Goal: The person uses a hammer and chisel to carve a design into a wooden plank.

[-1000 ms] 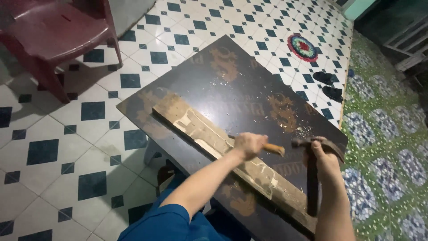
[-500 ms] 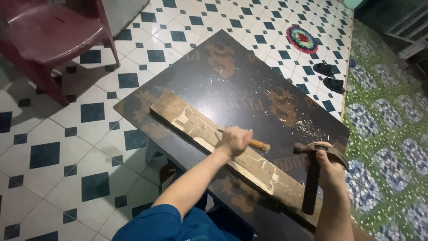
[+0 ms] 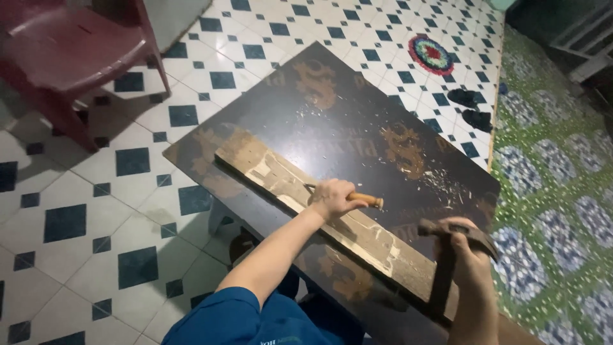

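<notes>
Standing beside the person, I see this:

Left hand (image 3: pixel 329 199): clenched around a chisel (image 3: pixel 357 198) with a light wooden handle; the blade lies low on the plank, pointing toward the plank's far end.
Right hand (image 3: pixel 469 255): grasping a hammer (image 3: pixel 447 255) close under its dark head (the handle hangs down toward the near edge of the desk).
Plank (image 3: pixel 287 185): a long, worn wooden board lying flat and diagonal on the desk, with pale, freshly cut patches along its top face.
Desk (image 3: pixel 357 108): a dark, glossy board with faded brownish marks, standing low above the floor; small light wood chips (image 3: pixel 440 182) are scattered on it just beyond the plank.
Hands together: they are apart, the left at the middle of the plank, the right near its closer end.
Floor (image 3: pixel 76 211): white tiles with dark blue diamonds.
Chair (image 3: pixel 70 51): a dark red plastic one, well apart at the left.
Round mat (image 3: pixel 431 54): colourful, far behind the desk.
</notes>
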